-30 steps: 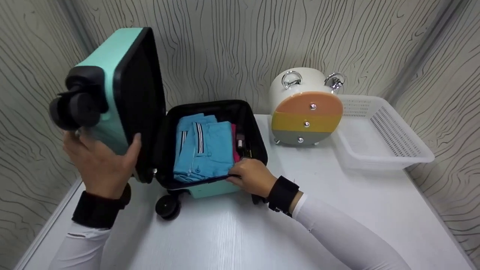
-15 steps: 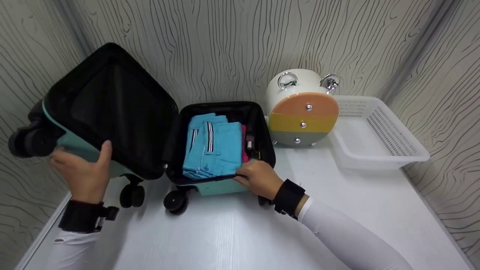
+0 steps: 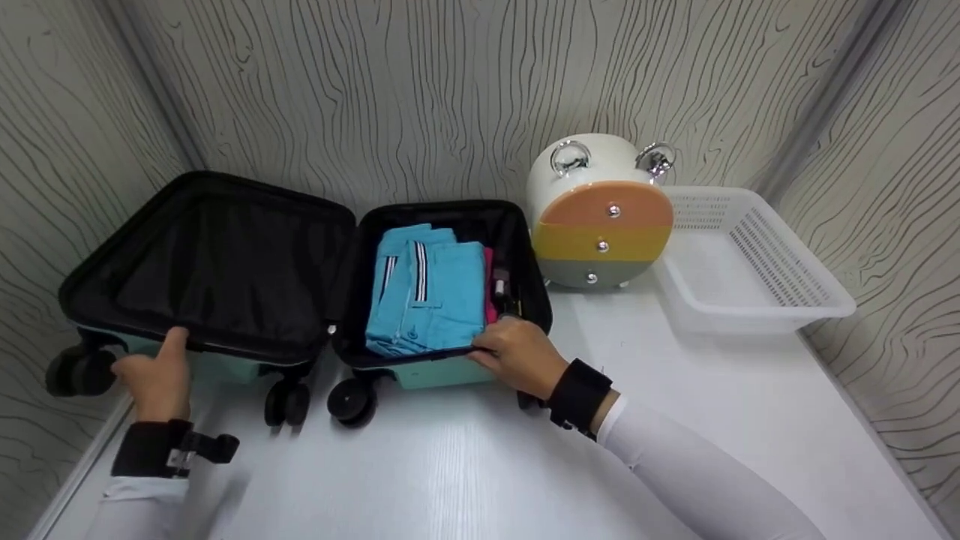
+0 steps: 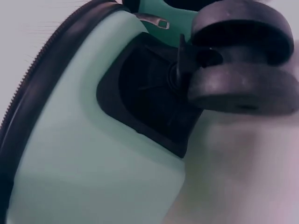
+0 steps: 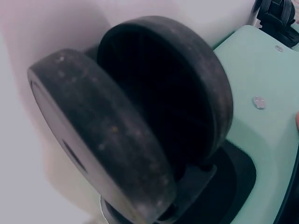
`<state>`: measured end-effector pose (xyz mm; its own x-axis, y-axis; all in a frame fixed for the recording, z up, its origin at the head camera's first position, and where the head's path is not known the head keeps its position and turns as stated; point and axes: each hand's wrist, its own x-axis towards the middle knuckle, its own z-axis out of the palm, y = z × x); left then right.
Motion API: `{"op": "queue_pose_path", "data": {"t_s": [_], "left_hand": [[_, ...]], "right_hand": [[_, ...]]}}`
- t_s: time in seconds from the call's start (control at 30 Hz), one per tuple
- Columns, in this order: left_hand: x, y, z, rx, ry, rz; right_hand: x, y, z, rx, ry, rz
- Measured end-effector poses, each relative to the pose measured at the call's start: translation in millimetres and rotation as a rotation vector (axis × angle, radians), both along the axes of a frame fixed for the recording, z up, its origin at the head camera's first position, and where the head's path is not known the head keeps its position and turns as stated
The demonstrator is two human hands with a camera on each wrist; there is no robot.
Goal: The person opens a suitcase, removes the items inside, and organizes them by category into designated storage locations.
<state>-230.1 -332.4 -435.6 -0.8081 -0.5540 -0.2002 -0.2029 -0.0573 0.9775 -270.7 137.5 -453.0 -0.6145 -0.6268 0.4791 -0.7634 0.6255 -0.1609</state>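
A mint-green suitcase with a black lining lies spread apart in the head view. My left hand (image 3: 159, 379) holds the near edge of its lid (image 3: 225, 262), thumb over the black rim, other fingers mostly hidden. My right hand (image 3: 521, 356) grips the near rim of the packed half (image 3: 442, 373). Inside that half sit folded light-blue clothes (image 3: 435, 292) with striped trim, a strip of pink fabric (image 3: 490, 289) and a small dark bottle-like item (image 3: 501, 281). A black double wheel (image 4: 243, 84) fills much of the left wrist view; another wheel (image 5: 154, 102) dominates the right wrist view.
Right of the suitcase stands a round-fronted chest (image 3: 604, 225) with three coloured drawers and chrome rings on top. Beside it is a white plastic basket (image 3: 757, 304). Wood-patterned walls (image 3: 435, 97) enclose the white table (image 3: 465, 465) at the back and sides.
My left hand has swung the lid from nearly upright down to the left, so its black inside now faces up. My right hand keeps its grip on the rim.
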Motion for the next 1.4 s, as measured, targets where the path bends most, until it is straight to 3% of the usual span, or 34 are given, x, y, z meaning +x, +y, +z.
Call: {"op": "queue_pose_path", "data": {"t_s": [0.33,0.77,0.93,1.03,1.1,1.17,1.23,1.3,1.4], "left_hand": [[4.3,-5.1,-5.8,0.065,-0.11,-0.045],[3.3,-3.1,-13.4,0.003,-0.152,-0.105],[14.1,17.0,-11.6,-0.116,-0.081,-0.042],[21.4,46.4,-12.0,-0.283,0.105,0.056],[23.2,69.5,-12.2,-0.454,0.278,0.066],[22.0,91.1,-11.1,-0.633,0.429,0.007],[19.6,108.8,-8.6,-0.786,0.524,-0.119],[17.3,123.3,-5.4,-0.915,0.546,-0.278],[15.0,141.4,0.3,-1.077,0.508,-0.515]], "right_hand": [[2.2,1.3,-1.4,-0.008,-0.009,-0.008],[-6.7,1.6,-5.1,-0.045,0.014,0.016],[-10.0,2.3,-8.8,-0.051,0.01,0.027],[-7.8,3.3,-8.5,-0.044,0.002,0.008],[-5.0,4.8,-6.3,-0.047,-0.007,-0.015],[-2.2,8.2,-2.1,-0.067,-0.019,-0.034],[-0.8,14.0,3.7,-0.106,-0.017,-0.056],[-0.6,23.0,11.9,-0.165,-0.006,-0.081],[-2.8,42.4,24.6,-0.249,0.031,-0.149]]}}
